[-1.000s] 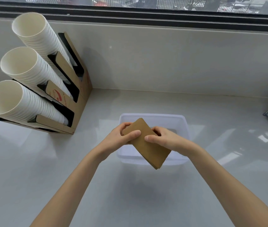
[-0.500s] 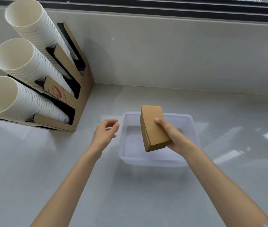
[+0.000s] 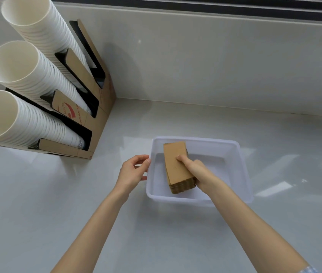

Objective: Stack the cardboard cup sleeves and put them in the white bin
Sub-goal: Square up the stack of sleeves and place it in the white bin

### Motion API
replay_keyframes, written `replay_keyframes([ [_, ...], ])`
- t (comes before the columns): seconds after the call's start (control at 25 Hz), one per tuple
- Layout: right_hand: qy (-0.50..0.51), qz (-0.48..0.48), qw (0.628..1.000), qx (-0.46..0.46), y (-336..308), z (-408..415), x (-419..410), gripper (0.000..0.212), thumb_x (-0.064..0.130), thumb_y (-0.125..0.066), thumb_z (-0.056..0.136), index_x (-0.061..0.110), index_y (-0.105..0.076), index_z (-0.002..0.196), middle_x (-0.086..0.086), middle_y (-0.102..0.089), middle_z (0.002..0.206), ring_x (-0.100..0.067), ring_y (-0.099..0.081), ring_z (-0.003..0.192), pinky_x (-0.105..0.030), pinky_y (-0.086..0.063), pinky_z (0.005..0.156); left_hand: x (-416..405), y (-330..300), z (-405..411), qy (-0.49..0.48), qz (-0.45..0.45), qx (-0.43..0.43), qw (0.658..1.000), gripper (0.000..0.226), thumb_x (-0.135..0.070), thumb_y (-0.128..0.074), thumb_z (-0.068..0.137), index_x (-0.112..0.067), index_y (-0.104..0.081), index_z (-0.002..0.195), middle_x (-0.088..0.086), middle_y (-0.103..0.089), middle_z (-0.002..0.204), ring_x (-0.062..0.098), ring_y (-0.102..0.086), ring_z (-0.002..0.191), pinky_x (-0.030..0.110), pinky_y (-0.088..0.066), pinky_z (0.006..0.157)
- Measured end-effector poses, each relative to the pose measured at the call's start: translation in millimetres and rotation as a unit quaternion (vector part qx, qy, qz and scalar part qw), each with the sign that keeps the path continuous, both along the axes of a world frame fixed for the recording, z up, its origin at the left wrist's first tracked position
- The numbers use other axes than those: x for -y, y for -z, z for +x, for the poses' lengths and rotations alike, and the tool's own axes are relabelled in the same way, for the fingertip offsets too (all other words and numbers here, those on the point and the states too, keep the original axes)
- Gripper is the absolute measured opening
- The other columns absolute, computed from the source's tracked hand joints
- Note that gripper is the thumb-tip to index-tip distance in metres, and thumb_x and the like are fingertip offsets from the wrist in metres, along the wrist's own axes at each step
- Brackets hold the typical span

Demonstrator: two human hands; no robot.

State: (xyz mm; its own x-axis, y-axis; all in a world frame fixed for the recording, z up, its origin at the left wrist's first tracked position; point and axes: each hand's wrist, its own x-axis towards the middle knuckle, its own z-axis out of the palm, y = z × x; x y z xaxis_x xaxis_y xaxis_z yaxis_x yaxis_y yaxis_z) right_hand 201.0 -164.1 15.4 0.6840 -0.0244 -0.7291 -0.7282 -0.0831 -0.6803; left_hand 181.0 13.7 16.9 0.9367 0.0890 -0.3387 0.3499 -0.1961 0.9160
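Observation:
A stack of flat brown cardboard cup sleeves (image 3: 175,164) sits low inside the white bin (image 3: 243,174), lying lengthwise near the bin's left half. My right hand (image 3: 194,170) grips the stack from its right side, thumb on top. My left hand (image 3: 133,170) is at the bin's left rim, with fingertips curled around the edge. Whether the stack rests on the bin floor I cannot tell.
A cardboard cup dispenser (image 3: 97,115) with three long columns of white paper cups (image 3: 28,71) stands at the back left against the wall. The pale counter (image 3: 37,203) runs to a low wall under a window.
My left hand let go of the sleeve stack and moved to the bin's left rim. My right hand carried the stack down into the bin. The camera tilted down.

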Motion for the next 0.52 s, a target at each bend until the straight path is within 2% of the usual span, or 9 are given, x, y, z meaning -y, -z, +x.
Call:
replay_keyframes([
  [0.12,-0.006,-0.005,1.000,0.000,5.1,1.9,-8.4,0.045,0.043,-0.056,0.083,0.008,-0.046,0.110,-0.010,-0.060,0.105,-0.025,-0.059,0.092,-0.028,-0.047,0.063,0.2,-0.9,0.5,0.006,0.003,0.002,1.000,0.018,-0.022,-0.052,0.089,-0.016,-0.058,0.104,-0.005,-0.059,0.087,0.009,-0.059,0.077,0.011,-0.050,0.050],
  [0.28,-0.007,-0.009,1.000,0.007,6.7,1.1,-18.4,0.037,0.040,-0.053,0.085,0.011,-0.041,0.105,-0.008,-0.056,0.104,-0.023,-0.055,0.090,-0.027,-0.043,0.062,1.2,-0.6,1.1,0.006,0.012,0.001,1.000,0.020,-0.023,-0.052,0.089,-0.015,-0.058,0.107,-0.001,-0.059,0.094,0.011,-0.058,0.081,0.016,-0.049,0.057],
  [0.4,-0.001,-0.010,1.000,0.007,6.9,1.2,-21.6,0.045,0.041,-0.053,0.085,0.009,-0.043,0.115,-0.007,-0.055,0.106,-0.022,-0.054,0.093,-0.029,-0.043,0.072,1.5,0.4,1.5,0.001,0.009,-0.001,1.000,0.026,-0.023,-0.052,0.089,-0.011,-0.057,0.112,0.005,-0.060,0.102,0.018,-0.059,0.089,0.020,-0.050,0.060],
  [0.52,-0.008,-0.019,1.000,0.005,8.7,2.6,-26.1,0.056,0.045,-0.055,0.082,0.007,-0.045,0.122,-0.007,-0.056,0.111,-0.024,-0.055,0.097,-0.028,-0.046,0.068,2.6,0.0,1.2,0.001,0.012,-0.002,1.000,0.028,-0.023,-0.051,0.089,-0.010,-0.056,0.114,0.007,-0.059,0.106,0.021,-0.058,0.094,0.021,-0.051,0.061],
])
